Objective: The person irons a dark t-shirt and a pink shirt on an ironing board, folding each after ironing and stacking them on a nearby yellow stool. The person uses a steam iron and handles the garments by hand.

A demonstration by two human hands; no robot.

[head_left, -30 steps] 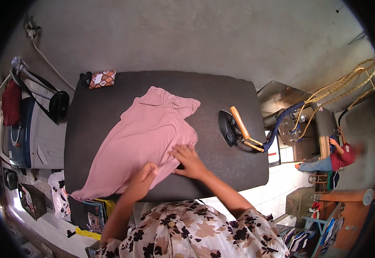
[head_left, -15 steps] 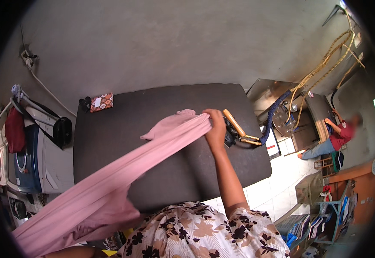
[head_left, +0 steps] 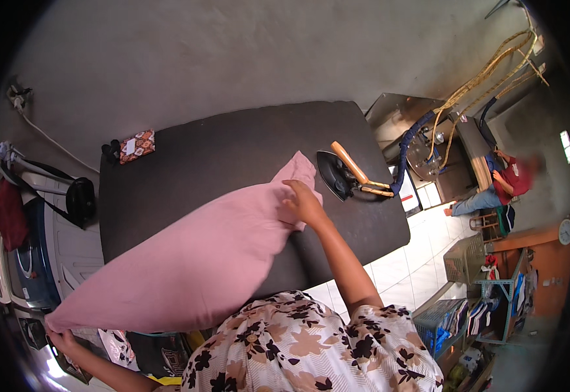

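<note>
Stretching pink garment (head_left: 193, 261), right hand (head_left: 306, 204), left hand (head_left: 63, 340), ironing table (head_left: 233, 150)

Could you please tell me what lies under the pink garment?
Under the pink garment is the dark ironing table; its near-left part is covered, so anything lying there cannot be seen.

One pink garment (head_left: 200, 261), one iron (head_left: 347, 175), one patterned pouch (head_left: 136, 146), one wall clock (head_left: 565, 231).

A wood-handled iron (head_left: 345, 175) rests near the dark table's (head_left: 187, 163) right edge, a patterned pouch (head_left: 136, 145) far left.
</note>
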